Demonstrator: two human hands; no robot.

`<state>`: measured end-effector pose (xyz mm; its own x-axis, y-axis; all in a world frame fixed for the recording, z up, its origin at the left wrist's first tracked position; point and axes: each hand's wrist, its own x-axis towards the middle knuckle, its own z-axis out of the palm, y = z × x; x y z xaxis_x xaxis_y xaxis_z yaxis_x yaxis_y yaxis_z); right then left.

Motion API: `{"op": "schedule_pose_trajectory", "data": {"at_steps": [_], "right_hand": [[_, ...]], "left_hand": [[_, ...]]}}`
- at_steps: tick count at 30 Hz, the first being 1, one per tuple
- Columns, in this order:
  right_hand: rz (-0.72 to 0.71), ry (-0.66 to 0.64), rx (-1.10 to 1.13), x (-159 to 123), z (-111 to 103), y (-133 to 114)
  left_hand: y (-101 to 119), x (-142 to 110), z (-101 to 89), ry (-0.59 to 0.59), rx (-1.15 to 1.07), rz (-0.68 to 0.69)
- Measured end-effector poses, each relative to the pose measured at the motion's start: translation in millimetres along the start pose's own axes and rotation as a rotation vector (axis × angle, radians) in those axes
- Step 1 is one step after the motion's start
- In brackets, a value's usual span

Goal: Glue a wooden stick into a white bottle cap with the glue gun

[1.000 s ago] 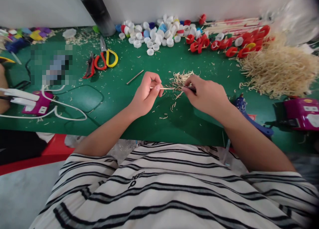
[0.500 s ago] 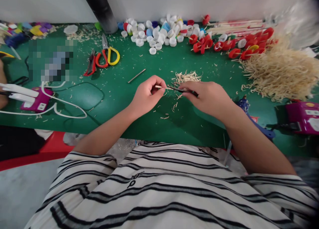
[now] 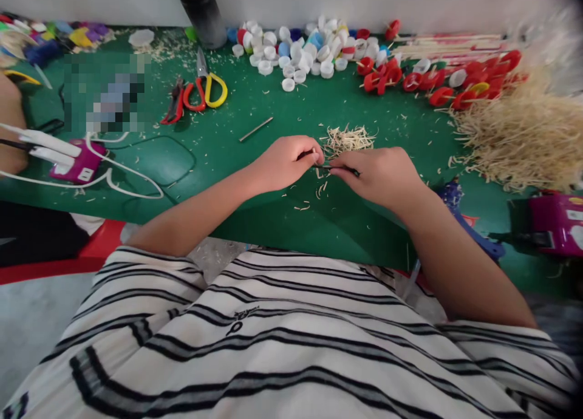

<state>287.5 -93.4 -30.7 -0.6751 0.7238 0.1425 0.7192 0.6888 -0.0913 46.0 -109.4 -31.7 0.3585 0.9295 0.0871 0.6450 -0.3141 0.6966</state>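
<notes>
My left hand (image 3: 291, 163) is closed in a pinch around a small pale wooden stick (image 3: 314, 154), mostly hidden by the fingers. Facing it, my right hand (image 3: 380, 175) grips a thin dark tool (image 3: 324, 166), whose tip reaches to the left fingertips. Whether that tool is a blade or tweezers I cannot make out. Just beyond the hands lies a heap of short pale wood slivers (image 3: 350, 139). A few curled shavings (image 3: 322, 190) are scattered on the green table (image 3: 273, 224) below the fingers. A thin metal rod (image 3: 255, 129) rests to the left.
Scissors (image 3: 212, 91) and red-handled cutters (image 3: 173, 103) lie back left. Bottle caps (image 3: 310, 51) pile up along the wall beside a dark bottle (image 3: 204, 18). Red caps on sticks (image 3: 478, 82), pale fibres (image 3: 519, 139) and a blue glue gun (image 3: 460, 209) lie right. Another person's arm (image 3: 11, 127) shows far left.
My left hand has moved right, closer to my right hand, and the stick in it now points upward instead of lying sideways. The whole view has shifted slightly.
</notes>
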Motion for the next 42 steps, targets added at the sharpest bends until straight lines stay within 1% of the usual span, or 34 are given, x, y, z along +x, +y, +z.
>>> {"op": "schedule_pose_trajectory", "data": {"at_steps": [2,6,8,11,17,21,24,26,29,31,34,38,42], "right_hand": [[-0.004,0.012,-0.037,2,4,1],[0.005,0.013,-0.052,4,11,0],[0.019,0.012,-0.044,4,14,-1],[0.038,0.01,-0.02,5,16,-2],[0.075,-0.035,0.049,7,17,0],[0.092,-0.072,0.106,9,16,2],[0.086,-0.072,0.14,7,16,3],[0.07,-0.09,0.121,5,16,4],[0.039,-0.156,0.02,1,18,5],[0.02,-0.176,-0.04,0,19,5],[-0.008,-0.128,-0.044,0,20,3],[0.019,-0.018,-0.009,3,18,2],[0.036,-0.023,0.042,5,18,4]], "left_hand": [[6,8,-4.5,-0.03,0.115,-0.016],[10,21,-14.4,-0.088,0.344,0.008],[11,25,-17.4,-0.128,0.406,0.013],[13,27,-17.6,-0.151,0.45,0.032],[10,28,-13.4,-0.171,0.373,0.006],[5,28,-12.9,-0.159,0.289,0.011],[5,25,-12.7,-0.146,0.248,-0.01],[6,23,-13.1,-0.142,0.236,-0.021],[6,20,-14.9,-0.138,0.233,-0.034],[5,18,-16.1,-0.136,0.229,-0.04],[4,16,-15.6,-0.128,0.212,-0.031],[2,18,-10.5,-0.109,0.191,-0.02],[0,20,-6.0,-0.081,0.179,-0.013]]}}
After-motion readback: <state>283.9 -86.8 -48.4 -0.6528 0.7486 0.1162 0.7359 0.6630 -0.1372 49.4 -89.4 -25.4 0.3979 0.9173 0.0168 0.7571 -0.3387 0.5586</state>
